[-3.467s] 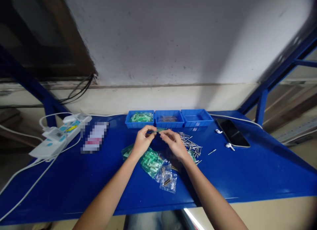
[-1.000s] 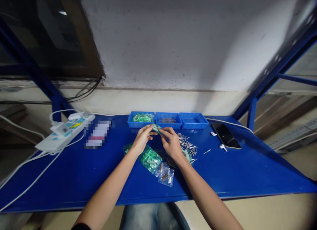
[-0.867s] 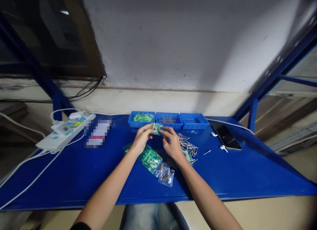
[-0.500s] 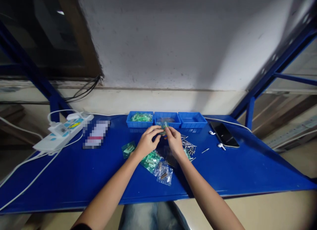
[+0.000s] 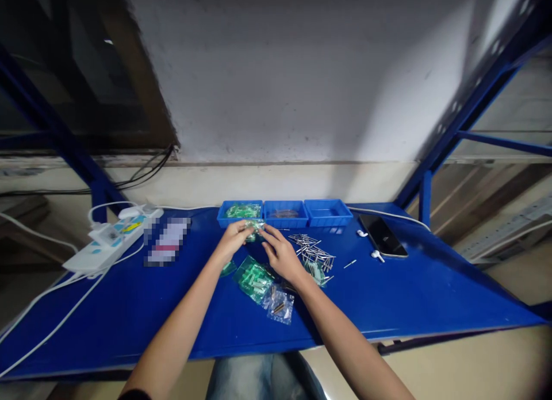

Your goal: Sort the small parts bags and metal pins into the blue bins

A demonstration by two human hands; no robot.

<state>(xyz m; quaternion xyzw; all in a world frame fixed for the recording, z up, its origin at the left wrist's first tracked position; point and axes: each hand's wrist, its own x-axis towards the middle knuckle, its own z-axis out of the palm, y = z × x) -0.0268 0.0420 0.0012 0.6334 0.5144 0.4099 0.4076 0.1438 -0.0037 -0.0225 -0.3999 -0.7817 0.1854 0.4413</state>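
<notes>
We have a small green-tinted packet (image 5: pixel 255 223) up between our hands, over the bench (image 5: pixel 172 308) and on the near side of the blue trays. Our left hand (image 5: pixel 230 239) is closed on one side of it, thumb against fingers. Our right hand (image 5: pixel 280 255) reaches the other side with its fingertips, thumb a little apart; we cannot tell whether it pinches the film or only touches it.

Thin film like this probably slips and folds easily, so a light, firm left pinch near the edge should steady it while the right fingertips work in small moves. We would do well to hold it level, so that anything loose inside or at its mouth does not slide out.

Beyond our hands stand the left tray (image 5: pixel 240 222), holding green packets, and the middle tray (image 5: pixel 285 222). Nearer to us than our hands lie a larger green bag (image 5: pixel 254 280) and a clear packet (image 5: pixel 281 309). Metal pins (image 5: pixel 314 252) spread just right of our right hand, so we should mind that wrist.
</notes>
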